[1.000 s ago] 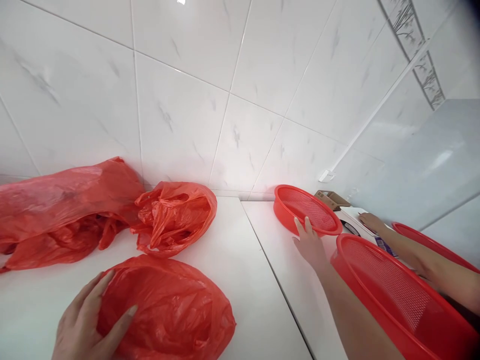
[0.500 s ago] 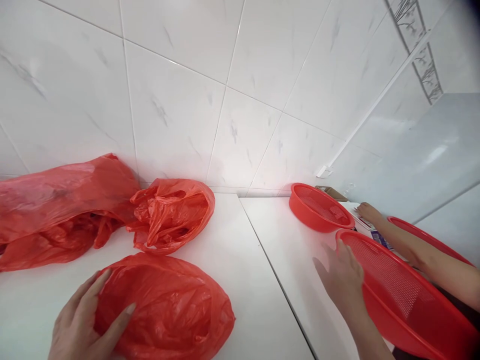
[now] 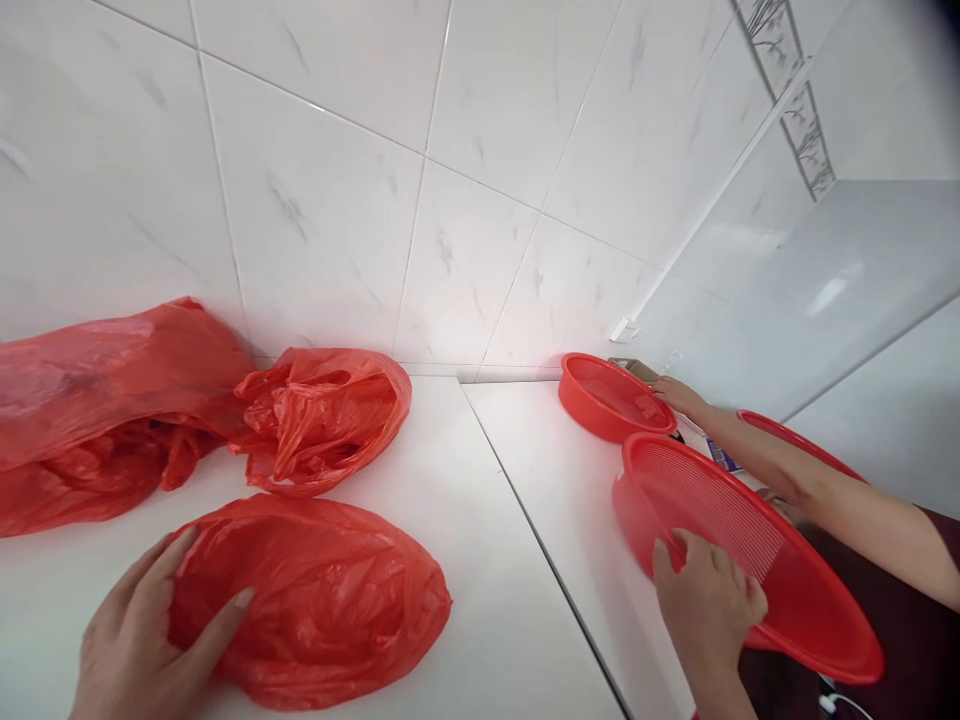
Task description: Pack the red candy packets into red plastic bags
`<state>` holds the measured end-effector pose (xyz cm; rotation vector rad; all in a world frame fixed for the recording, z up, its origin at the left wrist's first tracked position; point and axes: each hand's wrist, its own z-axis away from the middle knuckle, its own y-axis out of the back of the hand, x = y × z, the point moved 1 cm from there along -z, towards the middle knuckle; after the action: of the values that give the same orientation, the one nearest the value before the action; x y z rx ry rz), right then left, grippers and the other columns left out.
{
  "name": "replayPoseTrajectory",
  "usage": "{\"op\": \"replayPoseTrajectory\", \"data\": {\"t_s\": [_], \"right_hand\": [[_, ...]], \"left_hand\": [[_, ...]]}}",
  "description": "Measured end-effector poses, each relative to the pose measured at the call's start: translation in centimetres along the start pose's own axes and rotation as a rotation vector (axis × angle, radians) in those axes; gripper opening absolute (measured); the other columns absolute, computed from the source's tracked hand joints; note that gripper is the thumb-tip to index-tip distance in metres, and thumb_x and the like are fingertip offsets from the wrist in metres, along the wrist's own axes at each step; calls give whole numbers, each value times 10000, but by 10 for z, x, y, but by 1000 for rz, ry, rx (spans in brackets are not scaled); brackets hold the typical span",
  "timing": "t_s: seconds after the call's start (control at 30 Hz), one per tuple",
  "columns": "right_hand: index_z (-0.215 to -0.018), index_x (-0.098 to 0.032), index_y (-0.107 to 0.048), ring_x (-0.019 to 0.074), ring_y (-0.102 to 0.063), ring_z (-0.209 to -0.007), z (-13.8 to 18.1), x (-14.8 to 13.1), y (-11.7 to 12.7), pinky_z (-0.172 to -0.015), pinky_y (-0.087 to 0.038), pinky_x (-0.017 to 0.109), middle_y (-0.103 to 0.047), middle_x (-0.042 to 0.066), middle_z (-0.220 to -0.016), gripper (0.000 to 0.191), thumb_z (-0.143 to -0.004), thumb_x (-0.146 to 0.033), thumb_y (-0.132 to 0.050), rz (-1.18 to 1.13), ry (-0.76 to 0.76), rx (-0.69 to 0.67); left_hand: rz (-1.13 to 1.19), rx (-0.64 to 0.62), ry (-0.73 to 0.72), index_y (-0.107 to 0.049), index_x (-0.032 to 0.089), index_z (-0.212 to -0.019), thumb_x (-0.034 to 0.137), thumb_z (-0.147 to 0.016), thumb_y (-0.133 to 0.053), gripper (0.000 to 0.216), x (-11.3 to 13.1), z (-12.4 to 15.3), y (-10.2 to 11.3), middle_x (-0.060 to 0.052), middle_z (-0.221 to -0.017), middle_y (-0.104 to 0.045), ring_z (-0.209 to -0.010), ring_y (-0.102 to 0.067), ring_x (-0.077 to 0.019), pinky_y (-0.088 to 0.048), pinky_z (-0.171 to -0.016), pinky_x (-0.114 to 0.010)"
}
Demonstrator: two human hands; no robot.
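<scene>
My left hand [image 3: 142, 625] rests at the left side of an open red plastic bag [image 3: 330, 600] on the white table. Its thumb and fingers are spread apart over the bag's edge. My right hand [image 3: 705, 595] is closed on the near rim of a large red plastic basket [image 3: 810, 600] with a perforated bottom. The basket is tilted, and the fingers partly hide its rim. Behind the bag lies a crumpled red plastic bag [image 3: 330, 420], and to its left a larger bundle of red bags [image 3: 112, 390].
A smaller red basket [image 3: 615, 395] stands near the tiled wall. Beyond, a co-worker's arm [image 3: 810, 480] reaches in from the right with a dark red sleeve. Another red basket [image 3: 795, 445] shows behind that arm. A seam [image 3: 525, 505] runs between two white tabletops.
My right hand has gone from open beside the large basket to gripping its rim, and the basket has shifted left. The co-worker's hand has moved toward the smaller basket. My left hand stays at the bag.
</scene>
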<state>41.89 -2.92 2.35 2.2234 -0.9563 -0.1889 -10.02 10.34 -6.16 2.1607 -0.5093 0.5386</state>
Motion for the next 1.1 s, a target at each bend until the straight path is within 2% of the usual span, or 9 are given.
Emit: {"op": "replayPoseTrajectory", "data": {"t_s": [0.2,0.47,0.57,0.63,0.7,0.8,0.87,0.97,1.1], "right_hand": [[-864,-148,-646,256,-599,-783,15,2,9,-952,-301,458,-695,88,-791,406,-867,-513,-468,-78,133,143],[-741,-174,-628,256,-617,-742,18,20,7,-825,-380,438,-691,75,-750,368,-878,-484,-483,-168,122,211],[-837,-164,-652,329,-629,-906,21,9,13,-840,-406,494,-687,123,-884,317,-829,-470,-570,-271,127,389],[-951,-148,-648,368,-587,-1044,25,-12,21,-887,-408,529,-662,163,-1007,297,-805,-405,-625,-367,119,460],[-1004,-137,-621,366,-551,-1107,30,-42,30,-926,-404,539,-632,184,-1072,289,-805,-346,-638,-527,142,397],[-894,-173,-589,313,-560,-1064,36,-96,47,-928,-413,528,-623,142,-1016,142,-836,-302,-599,-847,280,160],[-827,-203,-562,272,-568,-1028,37,-132,62,-967,-371,538,-622,90,-938,51,-861,-238,-547,-996,445,5],[-819,-220,-550,215,-583,-966,32,-178,87,-1024,-310,516,-613,25,-823,109,-872,-148,-488,-1138,701,-189],[-793,-205,-585,146,-575,-759,27,-224,113,-872,-441,376,-606,0,-728,174,-893,-139,-459,-1293,1011,-367]], "left_hand": [[-25,-9,-63,-405,126,-1369,572,-791,-432,731,1,1,0,-175,-1306,-515,-1234,-470,-354,-355,-1077,-499],[25,-102,21,-423,109,-1351,573,-784,-413,733,15,-1,9,-190,-1321,-499,-1241,-443,-381,-359,-1054,-549],[98,-147,62,-395,179,-1361,554,-777,-467,697,20,0,13,-154,-1342,-477,-1255,-429,-352,-355,-1058,-549],[166,-181,118,-367,208,-1367,527,-780,-501,682,26,1,18,-133,-1357,-455,-1265,-418,-331,-345,-1067,-544],[249,-218,198,-351,219,-1367,497,-789,-523,664,35,3,22,-121,-1358,-442,-1250,-434,-321,-381,-1040,-542],[395,-279,280,-347,242,-1358,461,-800,-546,633,47,5,29,-111,-1360,-424,-1136,-529,-296,-513,-897,-485],[436,-298,296,-336,283,-1353,449,-810,-547,607,53,8,32,-92,-1373,-408,-1035,-581,-250,-558,-799,-421],[408,-352,306,-316,320,-1352,432,-819,-554,594,57,11,36,-76,-1305,-458,-862,-607,-179,-564,-700,-351],[381,-443,233,-277,319,-1374,375,-820,-572,630,58,14,37,-83,-1280,-466,-815,-579,-155,-543,-687,-323]]}}
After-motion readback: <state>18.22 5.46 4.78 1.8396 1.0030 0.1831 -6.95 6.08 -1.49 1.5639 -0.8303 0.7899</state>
